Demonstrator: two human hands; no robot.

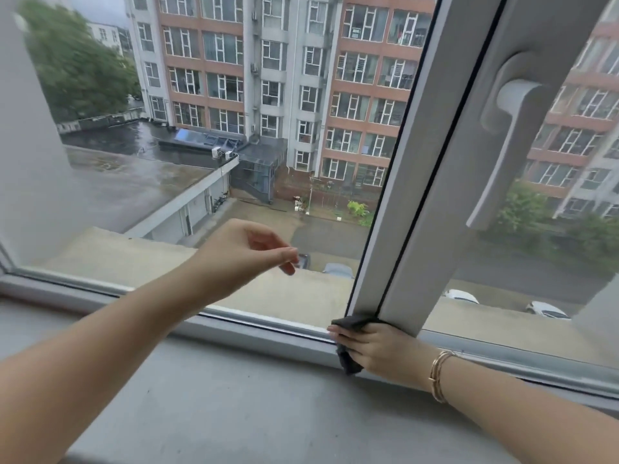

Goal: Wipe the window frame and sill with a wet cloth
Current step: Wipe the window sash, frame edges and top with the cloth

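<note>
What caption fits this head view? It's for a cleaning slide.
Right hand presses a dark cloth at the frame's base; left hand hovers free.

Grey daylight; brick apartment block, wet flat roof, trees outside.

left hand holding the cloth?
No. The dark cloth is gripped by the right hand at the frame's base; the left hand holds nothing.
</note>
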